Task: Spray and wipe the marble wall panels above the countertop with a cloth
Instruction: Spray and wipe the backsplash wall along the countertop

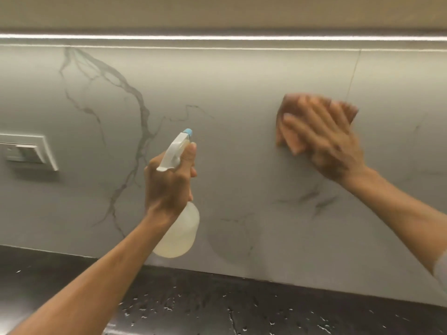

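Note:
The grey-white marble wall panel (229,97) with dark veins fills the view above the countertop. My left hand (169,184) grips a clear spray bottle (177,235) with a white trigger head and blue nozzle, held upright in front of the wall at centre. My right hand (331,141) lies flat with spread fingers, pressing an orange cloth (289,139) against the panel at the upper right. That hand and the cloth are blurred. A thin vertical seam between panels runs just right of the cloth.
A black speckled countertop (242,308) runs along the bottom edge. A white switch plate (26,151) sits on the wall at far left. A lit strip under the upper cabinet (217,37) crosses the top.

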